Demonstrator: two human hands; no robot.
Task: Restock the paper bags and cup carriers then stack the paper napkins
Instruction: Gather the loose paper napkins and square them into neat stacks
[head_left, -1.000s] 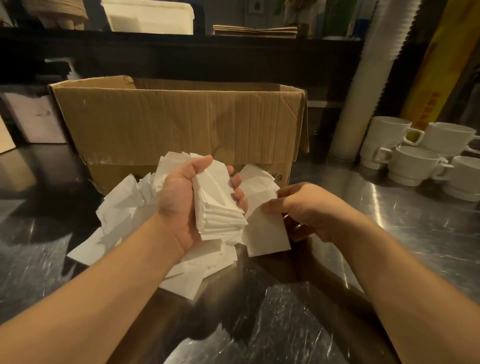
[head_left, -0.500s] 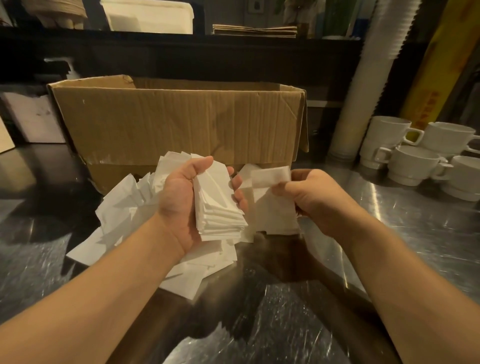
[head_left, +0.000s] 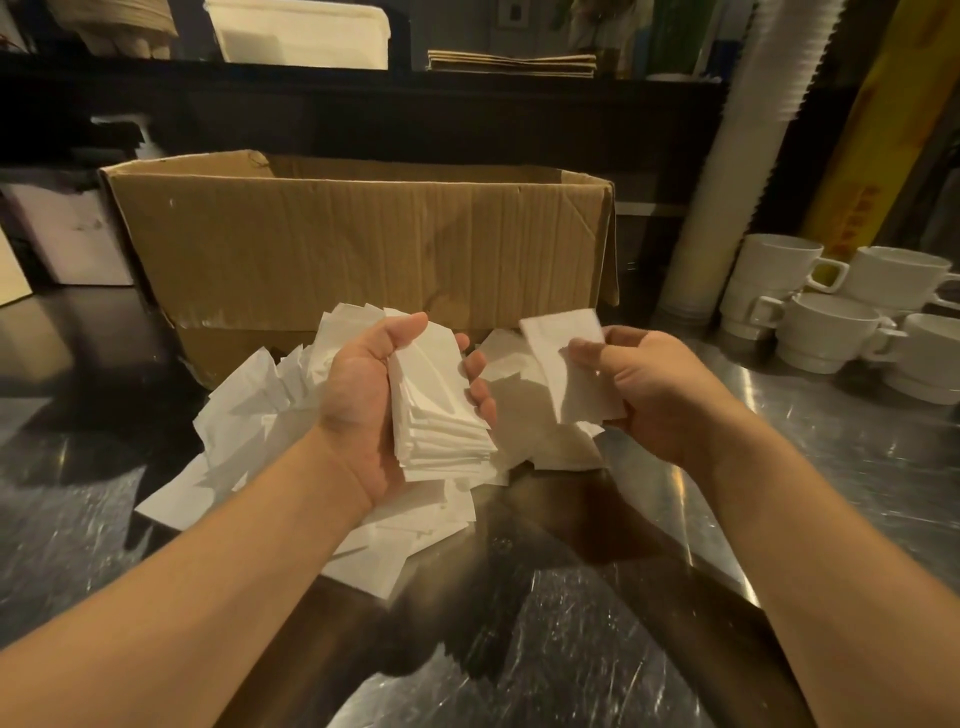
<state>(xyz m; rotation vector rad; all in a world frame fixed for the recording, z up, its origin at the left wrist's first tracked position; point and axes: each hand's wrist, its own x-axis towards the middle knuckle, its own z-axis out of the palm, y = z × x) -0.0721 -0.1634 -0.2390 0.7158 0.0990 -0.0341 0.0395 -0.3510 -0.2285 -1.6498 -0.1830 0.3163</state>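
White paper napkins are in both of our hands. Our left hand (head_left: 363, 395) grips a stack of napkins (head_left: 441, 410), the thumb on one side and the curled fingers on the other side, and holds it above the counter. Our right hand (head_left: 649, 389) pinches a single napkin (head_left: 566, 369) between the thumb and the fingers; this napkin hangs just beside the stack, not touching it. Under our hands a loose pile of napkins (head_left: 249, 415) lies on the shiny metal counter (head_left: 857, 467), spread in disorder, and it reaches the front wall of a cardboard box (head_left: 363, 249).

The box stands open behind the pile. We see only its front wall and its rim, so we cannot tell what is inside it. To the right of the box a tall column of white paper cups (head_left: 737, 171) leans, and near it white ceramic mugs (head_left: 826, 327) stand in stacks on the counter. We cannot see into the mugs. On the dark shelf behind the box there is a white tub (head_left: 301, 36) and a flat pile of brown paper bags (head_left: 511, 62).
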